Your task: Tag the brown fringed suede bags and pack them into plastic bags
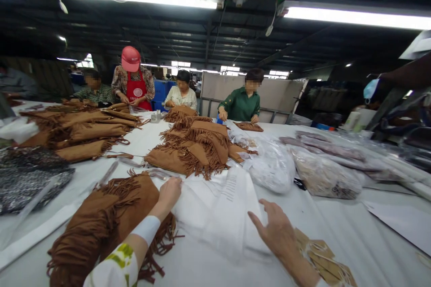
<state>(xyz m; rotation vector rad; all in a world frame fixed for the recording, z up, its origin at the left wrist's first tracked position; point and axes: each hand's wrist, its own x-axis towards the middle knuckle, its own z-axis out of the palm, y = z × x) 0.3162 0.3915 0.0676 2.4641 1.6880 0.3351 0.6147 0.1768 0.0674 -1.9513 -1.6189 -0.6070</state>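
My left hand (169, 192) reaches forward over a brown fringed suede garment (111, 215), its fingers curled at the edge of a clear plastic bag (218, 215) lying flat on the white table (336, 233). My right hand (274, 226) hovers over the right side of that bag, fingers spread and holding nothing. Several brown paper tags (323, 260) lie just right of my right wrist.
More brown fringed garments are piled mid-table (195, 148) and at the left (81, 130). Bagged goods (323, 175) lie to the right, dark patterned fabric (30, 175) at the far left. Several people work along the table's far side (240, 103).
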